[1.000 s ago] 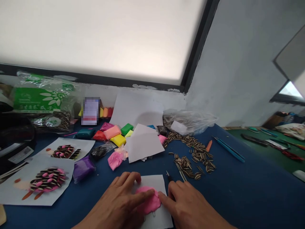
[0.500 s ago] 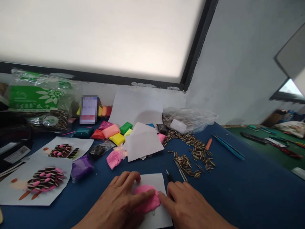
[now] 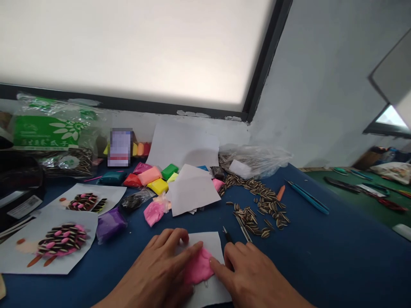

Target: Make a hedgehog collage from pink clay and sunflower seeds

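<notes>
A flat patch of pink modelling clay (image 3: 201, 267) lies on a small white sheet of paper (image 3: 216, 295), with short drawn lines showing below it. My left hand (image 3: 167, 261) is curled over the clay's left side, its thumb lying along the upper edge and its bent fingers at the paper's left. From the right, my right hand (image 3: 244, 269) presses its thumb against the clay's right edge, the other fingers curled in together. The undersides of both hands are hidden. Just beyond my right hand are a black pen-like tool (image 3: 227, 234) and a thin metal tool (image 3: 244, 231).
Loose sunflower seeds (image 3: 250, 218) lie beyond my right hand, near blue tweezers (image 3: 308, 196). At left are seed-and-clay hedgehog pictures (image 3: 62, 239) and a purple clay pack (image 3: 111, 224). Coloured clay packs (image 3: 159, 187), white paper (image 3: 192, 188) and a seed bag (image 3: 54, 132) stand farther back.
My left thumb has shifted up and left to the clay's upper edge, uncovering more of its middle. My right thumb has moved slightly left onto the clay's edge.
</notes>
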`<state>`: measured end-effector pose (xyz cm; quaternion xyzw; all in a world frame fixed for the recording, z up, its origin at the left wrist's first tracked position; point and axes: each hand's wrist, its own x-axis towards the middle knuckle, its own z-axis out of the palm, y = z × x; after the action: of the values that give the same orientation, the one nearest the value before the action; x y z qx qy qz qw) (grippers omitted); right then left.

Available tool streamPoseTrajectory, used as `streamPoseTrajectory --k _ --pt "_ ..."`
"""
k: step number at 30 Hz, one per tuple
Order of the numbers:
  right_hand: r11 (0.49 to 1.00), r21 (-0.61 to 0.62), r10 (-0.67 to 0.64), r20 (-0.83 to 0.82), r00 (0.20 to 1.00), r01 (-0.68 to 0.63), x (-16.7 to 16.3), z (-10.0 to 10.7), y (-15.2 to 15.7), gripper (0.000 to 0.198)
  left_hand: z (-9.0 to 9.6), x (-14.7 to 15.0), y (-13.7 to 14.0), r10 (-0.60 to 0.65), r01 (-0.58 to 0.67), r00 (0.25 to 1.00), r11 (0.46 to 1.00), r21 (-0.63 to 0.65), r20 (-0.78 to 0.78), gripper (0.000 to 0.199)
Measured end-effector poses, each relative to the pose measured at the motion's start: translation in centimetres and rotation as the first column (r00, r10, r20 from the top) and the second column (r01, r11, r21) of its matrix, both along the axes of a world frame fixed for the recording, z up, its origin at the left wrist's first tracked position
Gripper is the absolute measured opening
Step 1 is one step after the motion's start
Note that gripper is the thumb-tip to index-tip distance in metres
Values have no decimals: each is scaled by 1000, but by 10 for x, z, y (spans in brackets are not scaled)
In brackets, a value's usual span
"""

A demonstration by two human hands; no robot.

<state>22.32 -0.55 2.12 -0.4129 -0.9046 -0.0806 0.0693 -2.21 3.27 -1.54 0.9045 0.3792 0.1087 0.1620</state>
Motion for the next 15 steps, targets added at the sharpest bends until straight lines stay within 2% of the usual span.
streamPoseTrajectory --k 3,11,15 --pt "1000 -4 11 -38 999 -11 -1 3 0 21 -3 0 2 10 -10 1000 1000 -12 -7 77" --pt "998 69 11 -79 997 -5 -3 -4 2 29 36 5 -10 70 -70 998 995 -69 -3 57" --pt "997 77 18 -75 997 -12 -3 -4 3 32 37 5 -9 71 -71 997 994 -83 -3 60"
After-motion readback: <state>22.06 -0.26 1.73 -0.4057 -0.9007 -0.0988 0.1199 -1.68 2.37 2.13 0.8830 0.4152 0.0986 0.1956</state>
